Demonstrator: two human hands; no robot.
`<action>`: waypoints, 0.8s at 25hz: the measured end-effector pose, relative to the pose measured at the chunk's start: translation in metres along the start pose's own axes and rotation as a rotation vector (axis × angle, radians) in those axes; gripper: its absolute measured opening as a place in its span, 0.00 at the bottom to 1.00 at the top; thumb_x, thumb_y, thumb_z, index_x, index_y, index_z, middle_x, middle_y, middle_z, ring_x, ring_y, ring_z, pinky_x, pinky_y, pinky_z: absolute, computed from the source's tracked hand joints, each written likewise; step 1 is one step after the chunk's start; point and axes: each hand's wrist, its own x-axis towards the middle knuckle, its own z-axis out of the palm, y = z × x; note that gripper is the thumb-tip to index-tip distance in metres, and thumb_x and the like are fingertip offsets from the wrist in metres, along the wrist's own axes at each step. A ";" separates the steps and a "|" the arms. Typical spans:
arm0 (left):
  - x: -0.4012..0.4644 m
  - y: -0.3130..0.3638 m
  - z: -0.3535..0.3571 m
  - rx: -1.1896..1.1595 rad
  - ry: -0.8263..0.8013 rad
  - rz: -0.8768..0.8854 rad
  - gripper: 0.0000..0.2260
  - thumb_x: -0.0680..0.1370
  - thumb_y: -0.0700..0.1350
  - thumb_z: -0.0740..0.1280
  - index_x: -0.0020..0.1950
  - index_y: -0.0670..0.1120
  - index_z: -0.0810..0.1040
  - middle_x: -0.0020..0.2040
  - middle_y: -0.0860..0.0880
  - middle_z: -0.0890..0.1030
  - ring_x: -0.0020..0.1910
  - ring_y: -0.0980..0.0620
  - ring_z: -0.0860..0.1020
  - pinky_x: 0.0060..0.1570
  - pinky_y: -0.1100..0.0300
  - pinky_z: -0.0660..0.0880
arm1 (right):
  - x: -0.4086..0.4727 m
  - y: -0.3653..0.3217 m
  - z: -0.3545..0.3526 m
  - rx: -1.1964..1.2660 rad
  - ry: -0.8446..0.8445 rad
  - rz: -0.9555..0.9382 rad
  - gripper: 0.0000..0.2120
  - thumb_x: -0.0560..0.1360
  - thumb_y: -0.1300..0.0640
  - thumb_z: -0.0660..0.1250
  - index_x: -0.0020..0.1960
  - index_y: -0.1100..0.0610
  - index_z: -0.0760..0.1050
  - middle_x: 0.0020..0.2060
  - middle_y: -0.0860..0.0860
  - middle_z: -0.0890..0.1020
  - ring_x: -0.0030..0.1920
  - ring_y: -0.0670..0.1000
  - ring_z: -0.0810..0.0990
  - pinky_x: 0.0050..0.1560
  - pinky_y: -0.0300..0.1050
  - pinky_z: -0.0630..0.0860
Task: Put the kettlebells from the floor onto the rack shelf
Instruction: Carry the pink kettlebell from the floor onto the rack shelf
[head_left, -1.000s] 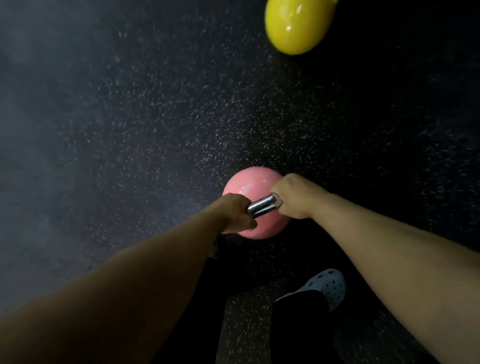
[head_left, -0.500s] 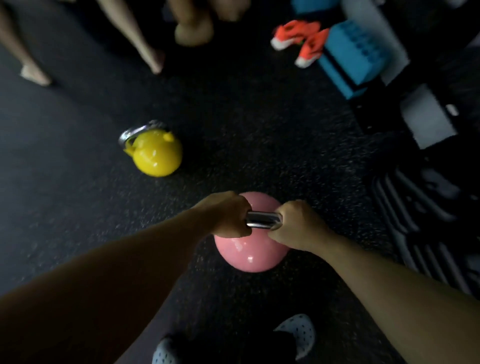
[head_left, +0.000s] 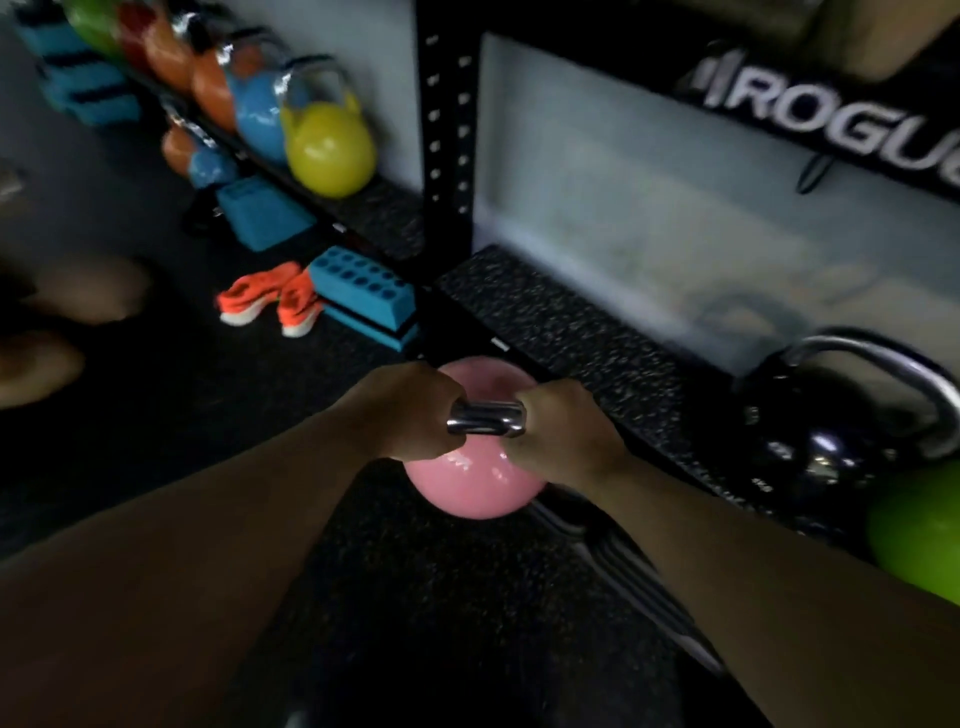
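Observation:
A pink kettlebell (head_left: 470, 480) with a chrome handle (head_left: 485, 417) hangs in the air in front of me. My left hand (head_left: 410, 410) grips the handle's left end and my right hand (head_left: 563, 434) grips its right end. The ball hangs just off the front edge of the speckled rack shelf (head_left: 561, 322), about level with it. A black kettlebell (head_left: 826, 441) and a green one (head_left: 919, 525) stand on that shelf to the right.
A black rack upright (head_left: 447, 135) rises at the shelf's left end. Beyond it, a yellow kettlebell (head_left: 330, 148) and blue and orange ones sit on another shelf. Orange shoes (head_left: 267, 301) and a blue block (head_left: 366, 299) lie on the floor. Another person's feet are at the left.
I have turned from the floor toward the rack, carrying the pink kettlebell up and over to the shelf's edge. The yellow kettlebell on the floor has left the view.

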 end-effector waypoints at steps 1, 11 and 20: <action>0.024 0.005 -0.008 -0.005 0.035 0.031 0.12 0.71 0.55 0.68 0.52 0.55 0.81 0.48 0.48 0.84 0.49 0.45 0.82 0.40 0.59 0.69 | 0.009 0.015 -0.013 -0.021 0.026 0.013 0.05 0.63 0.56 0.69 0.31 0.55 0.73 0.27 0.52 0.78 0.32 0.57 0.80 0.32 0.41 0.68; 0.230 0.021 -0.052 0.079 0.243 0.454 0.08 0.71 0.51 0.71 0.46 0.50 0.83 0.42 0.46 0.85 0.42 0.42 0.83 0.37 0.58 0.69 | 0.097 0.115 -0.066 -0.154 0.290 0.260 0.04 0.67 0.59 0.67 0.37 0.55 0.80 0.29 0.53 0.82 0.31 0.59 0.79 0.51 0.49 0.67; 0.337 0.020 -0.056 -0.092 0.237 0.482 0.08 0.70 0.48 0.73 0.49 0.50 0.82 0.41 0.45 0.83 0.37 0.43 0.78 0.36 0.59 0.65 | 0.161 0.160 -0.076 -0.011 0.369 0.534 0.07 0.68 0.62 0.68 0.45 0.61 0.82 0.38 0.60 0.84 0.40 0.61 0.81 0.37 0.41 0.69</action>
